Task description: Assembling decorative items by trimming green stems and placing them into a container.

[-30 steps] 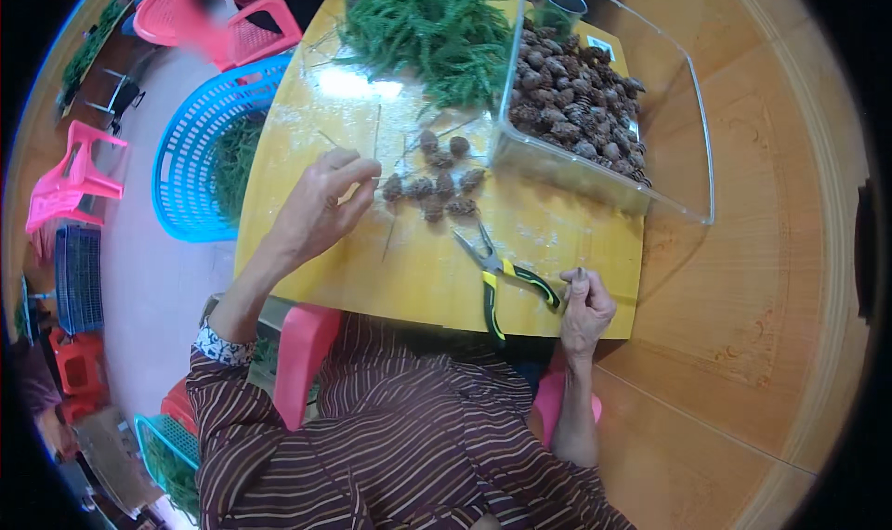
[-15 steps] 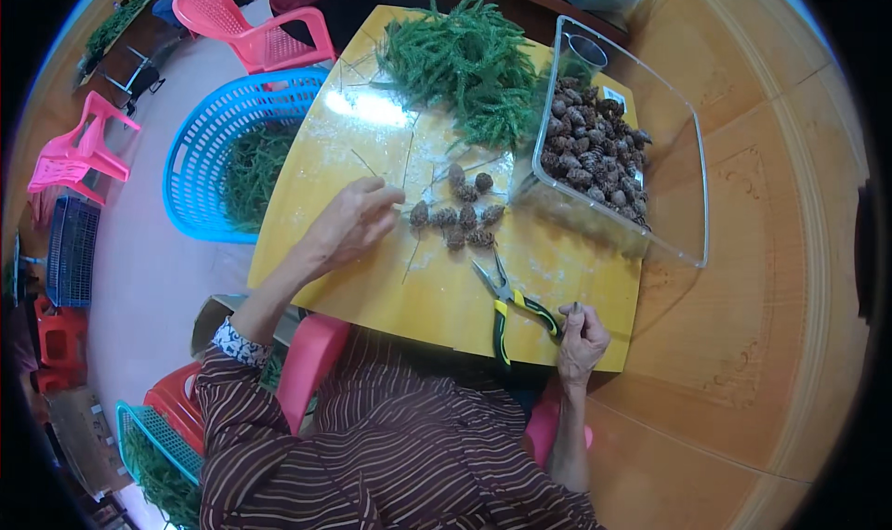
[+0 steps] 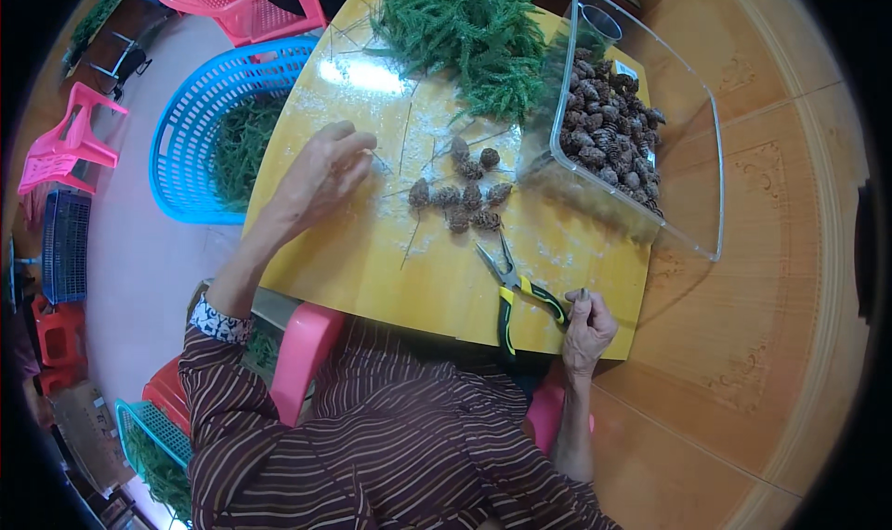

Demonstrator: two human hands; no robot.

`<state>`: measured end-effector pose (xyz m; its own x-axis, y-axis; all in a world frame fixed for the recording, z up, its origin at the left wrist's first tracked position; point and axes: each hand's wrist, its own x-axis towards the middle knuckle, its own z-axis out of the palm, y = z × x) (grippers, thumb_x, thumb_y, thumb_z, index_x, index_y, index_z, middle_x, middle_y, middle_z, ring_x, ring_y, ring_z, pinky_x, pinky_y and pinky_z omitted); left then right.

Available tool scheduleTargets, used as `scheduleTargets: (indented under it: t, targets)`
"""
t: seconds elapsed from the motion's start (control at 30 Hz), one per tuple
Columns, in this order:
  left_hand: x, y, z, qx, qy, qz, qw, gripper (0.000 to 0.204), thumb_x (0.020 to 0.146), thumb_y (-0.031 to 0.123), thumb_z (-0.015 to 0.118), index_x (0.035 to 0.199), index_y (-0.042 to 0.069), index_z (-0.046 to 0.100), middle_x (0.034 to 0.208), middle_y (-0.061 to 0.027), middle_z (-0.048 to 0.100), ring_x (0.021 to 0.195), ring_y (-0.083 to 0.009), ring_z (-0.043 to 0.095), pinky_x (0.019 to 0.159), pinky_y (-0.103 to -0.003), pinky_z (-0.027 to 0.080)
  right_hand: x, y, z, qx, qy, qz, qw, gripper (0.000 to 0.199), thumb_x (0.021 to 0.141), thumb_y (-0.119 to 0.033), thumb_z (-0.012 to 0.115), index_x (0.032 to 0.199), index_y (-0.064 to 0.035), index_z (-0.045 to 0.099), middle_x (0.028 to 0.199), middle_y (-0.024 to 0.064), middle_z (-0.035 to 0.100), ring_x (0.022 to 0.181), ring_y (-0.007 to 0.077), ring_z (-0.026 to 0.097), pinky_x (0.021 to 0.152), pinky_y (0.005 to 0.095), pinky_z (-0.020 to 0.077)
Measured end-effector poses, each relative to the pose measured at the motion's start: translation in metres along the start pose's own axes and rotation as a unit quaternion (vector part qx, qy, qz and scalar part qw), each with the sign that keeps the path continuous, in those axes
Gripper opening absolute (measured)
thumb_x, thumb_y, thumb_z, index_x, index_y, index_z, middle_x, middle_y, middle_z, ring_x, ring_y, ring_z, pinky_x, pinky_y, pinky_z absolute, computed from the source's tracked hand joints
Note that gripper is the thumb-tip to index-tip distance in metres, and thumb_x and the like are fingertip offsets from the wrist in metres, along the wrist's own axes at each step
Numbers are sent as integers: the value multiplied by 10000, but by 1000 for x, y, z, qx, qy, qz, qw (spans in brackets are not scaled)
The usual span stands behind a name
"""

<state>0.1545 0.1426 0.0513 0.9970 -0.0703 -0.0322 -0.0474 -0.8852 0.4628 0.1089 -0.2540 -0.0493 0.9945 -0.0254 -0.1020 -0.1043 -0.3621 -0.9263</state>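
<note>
My left hand (image 3: 325, 172) hovers over the left part of the yellow table. Its fingers are loosely bent with a gap between them, and nothing shows in them. A thin dark wire (image 3: 381, 162) lies by its fingertips. Close to the table's front right corner, my right hand (image 3: 589, 330) is closed, thumb up; what it holds, if anything, is hidden. Beside it lie spread long-nose pliers (image 3: 508, 277) with yellow-black handles, one handle end close to the fingers. Several brown pine cones (image 3: 472, 196) form a loose cluster between the hands, some with wire stems.
A clear plastic bin (image 3: 595, 188) of pine cones stands at the table's right. Green artificial sprigs (image 3: 465, 38) are heaped at the back. More greenery fills a blue basket (image 3: 167, 172) left of the table (image 3: 390, 288), near a pink chair (image 3: 237, 14). White flakes dust the tabletop.
My left hand has drawn back left, away from the pine cones. The right hand stays by the pliers, and the whole view has shifted slightly.
</note>
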Motion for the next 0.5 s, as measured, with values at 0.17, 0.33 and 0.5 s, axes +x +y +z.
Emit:
scheduleTargets:
  t: [0.17,0.33,0.5]
  targets:
    - [2,16,0,-16,27,60,998,169,806,64,603,967,12,593,832,-177,536,835,-352,561,737,-433,463,-10,-13,0,-6,11,4,1000,257,947,-206,563,807,-7,645,605,-23,467,572,63,403,507,248,315]
    - [13,28,13,-14,16,132,991,188,806,61,611,987,15,595,853,-168,550,855,-342,555,752,-436,462,-15,-16,-1,-6,9,-2,1000,233,942,-180,567,821,1,649,638,-1,524,596,73,448,531,248,356]
    - [36,36,16,39,11,166,985,148,819,64,614,957,12,603,851,-152,560,858,-323,548,733,-414,461,-19,-19,2,5,11,-31,999,237,957,-187,556,836,-4,645,625,-25,495,586,55,437,528,224,347]
